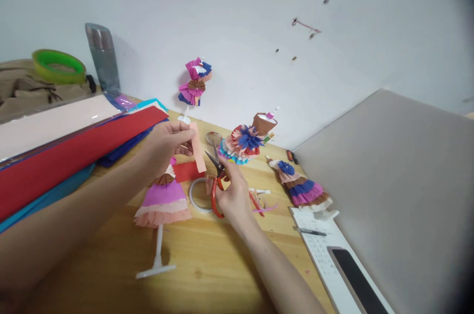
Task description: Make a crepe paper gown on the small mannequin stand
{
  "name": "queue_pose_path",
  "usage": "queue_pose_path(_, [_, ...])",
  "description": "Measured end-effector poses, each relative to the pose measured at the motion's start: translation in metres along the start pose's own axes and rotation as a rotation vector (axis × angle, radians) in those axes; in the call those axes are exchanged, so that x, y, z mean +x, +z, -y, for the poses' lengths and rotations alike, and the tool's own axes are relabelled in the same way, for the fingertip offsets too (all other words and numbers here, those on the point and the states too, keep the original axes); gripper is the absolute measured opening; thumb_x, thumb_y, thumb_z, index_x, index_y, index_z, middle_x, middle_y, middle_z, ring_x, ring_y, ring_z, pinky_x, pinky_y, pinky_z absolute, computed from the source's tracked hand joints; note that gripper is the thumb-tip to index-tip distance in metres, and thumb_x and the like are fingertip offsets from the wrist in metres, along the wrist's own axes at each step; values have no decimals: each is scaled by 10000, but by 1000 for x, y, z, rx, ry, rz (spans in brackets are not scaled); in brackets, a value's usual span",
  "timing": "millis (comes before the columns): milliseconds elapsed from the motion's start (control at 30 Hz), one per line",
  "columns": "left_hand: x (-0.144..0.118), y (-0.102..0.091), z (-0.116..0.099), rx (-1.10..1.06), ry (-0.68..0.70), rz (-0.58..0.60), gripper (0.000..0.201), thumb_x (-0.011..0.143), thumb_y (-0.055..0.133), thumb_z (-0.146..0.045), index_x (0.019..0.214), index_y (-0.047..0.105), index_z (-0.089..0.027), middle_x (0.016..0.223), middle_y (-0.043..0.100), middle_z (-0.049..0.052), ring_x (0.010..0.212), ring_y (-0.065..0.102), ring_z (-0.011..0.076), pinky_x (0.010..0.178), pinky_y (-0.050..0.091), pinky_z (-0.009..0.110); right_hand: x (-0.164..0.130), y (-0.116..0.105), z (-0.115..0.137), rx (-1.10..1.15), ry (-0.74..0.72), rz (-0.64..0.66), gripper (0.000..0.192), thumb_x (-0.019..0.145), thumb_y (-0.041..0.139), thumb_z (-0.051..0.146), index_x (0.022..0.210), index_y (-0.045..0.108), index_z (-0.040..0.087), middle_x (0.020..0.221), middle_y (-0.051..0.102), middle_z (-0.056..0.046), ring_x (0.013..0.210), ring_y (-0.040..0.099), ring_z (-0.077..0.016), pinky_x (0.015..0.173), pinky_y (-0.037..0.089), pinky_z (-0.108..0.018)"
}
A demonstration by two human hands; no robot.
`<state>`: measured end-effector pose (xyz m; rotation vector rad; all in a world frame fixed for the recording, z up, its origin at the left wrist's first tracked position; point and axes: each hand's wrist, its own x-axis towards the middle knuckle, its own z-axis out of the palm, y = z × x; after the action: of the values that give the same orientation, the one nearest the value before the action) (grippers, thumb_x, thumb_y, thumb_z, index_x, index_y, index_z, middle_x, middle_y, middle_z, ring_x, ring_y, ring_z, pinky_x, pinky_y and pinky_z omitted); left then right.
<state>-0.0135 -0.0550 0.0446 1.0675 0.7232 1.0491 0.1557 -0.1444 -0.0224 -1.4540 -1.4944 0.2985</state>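
Note:
Between the thumb and fingers of my left hand [172, 138] is a narrow strip of peach paper [198, 153], hanging down. My right hand [234, 190] grips red-handled scissors [215, 190], their blades parted and pointing up beside the strip, apart from it. Under the strip lies a red paper piece [188, 171]. A small dress form in a pink, white and peach paper dress [165, 200] lies below my left hand on its white stand [158, 259]. A roll of tape [196, 201] rests by the scissors, partly covered by them.
Long paper sheets [85, 156] fill the left side, with a green tape roll [59, 66] and a grey bottle [102, 55] behind. Other paper-dressed forms stand at the back [248, 138] and right [301, 185]. Paper scraps [262, 203], a pen [313, 231] and a phone [357, 277] lie right.

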Motion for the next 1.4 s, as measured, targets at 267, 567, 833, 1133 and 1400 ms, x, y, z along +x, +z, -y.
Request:
queue_pose_path(267, [-3,6,12,138,-30,63,167,662,717,-267,628,600,-152,572,626,-2,505,561,89,536,475,212,17,-6,25,576,216,89,330,665,783,303,894,553,238,811,643,0,677,580,-143,581,463,-252])
queue_pose_path(567, [-8,12,14,315,65,161,131,660,658,-242,593,587,-155,482,554,-31,474,494,78,502,395,194,29,13,27,523,173,25,286,600,762,238,817,578,206,652,555,50,565,511,-106,526,428,-225])
queue_pose_path(833, [-11,14,12,288,-45,110,185,710,670,-312,623,624,-155,472,576,-10,423,511,88,439,389,191,23,-6,17,221,-77,-85,166,769,639,207,934,637,220,725,598,6,605,514,-126,587,445,-273])
queue_pose_path(1133, [-11,11,37,-72,-417,407,339,805,622,-458,654,635,-154,543,605,21,442,471,93,443,349,217,18,-10,4,93,-446,65,287,756,584,118,974,693,270,765,687,-19,658,592,-173,633,482,-327])
queue_pose_path(1400, [-7,9,23,-14,-202,205,290,700,722,-365,557,588,-151,501,553,-1,465,466,81,476,355,202,14,-2,7,215,-213,18,197,789,632,217,983,655,242,795,649,-24,662,557,-157,651,476,-316])
